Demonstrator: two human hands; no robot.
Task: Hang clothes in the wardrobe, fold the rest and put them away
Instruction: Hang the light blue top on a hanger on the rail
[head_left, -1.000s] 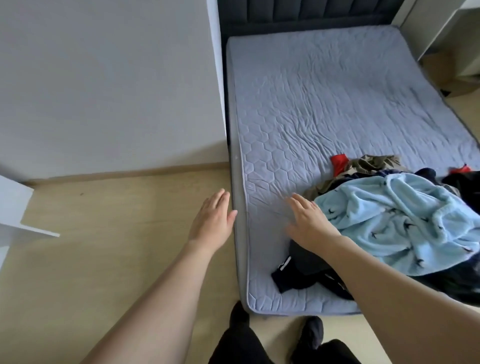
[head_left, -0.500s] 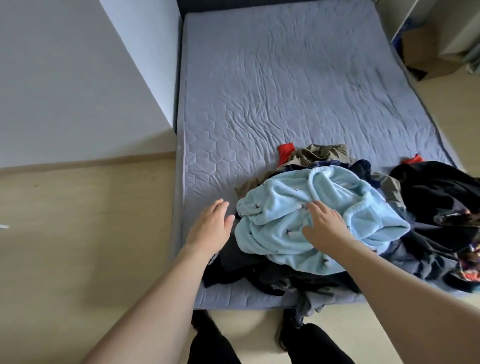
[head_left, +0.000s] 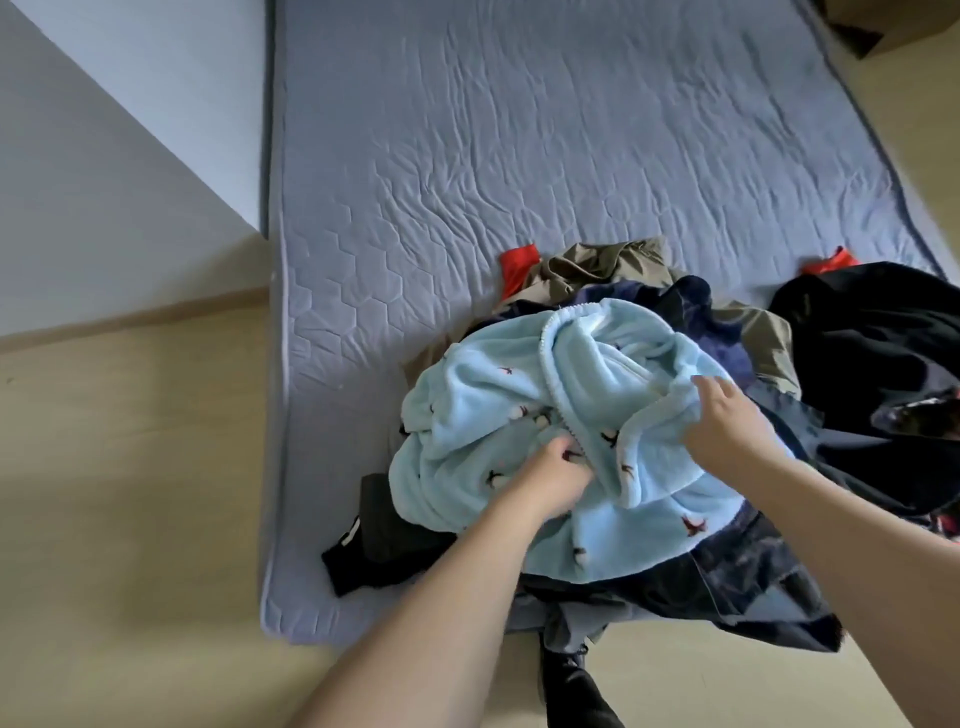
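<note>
step: pulling the light-blue fleece (head_left: 483, 410) off the top of the clothes pile (head_left: 779, 571), near foot edge of the bed (head_left: 467, 156).
left hand (head_left: 550, 475): fingers dug into a fold at fleece centre, curled on fabric.
right hand (head_left: 727, 421): fingers bunching the fleece's right edge.
how: lift straight up, shake out, find collar or hem before deciding hang vs fold; don't drag the dark garments (head_left: 883, 364) under it.
hidden: left fingertips buried in fabric; can't tell what garment the fleece is; pile cut off at right; wardrobe not in view.
</note>
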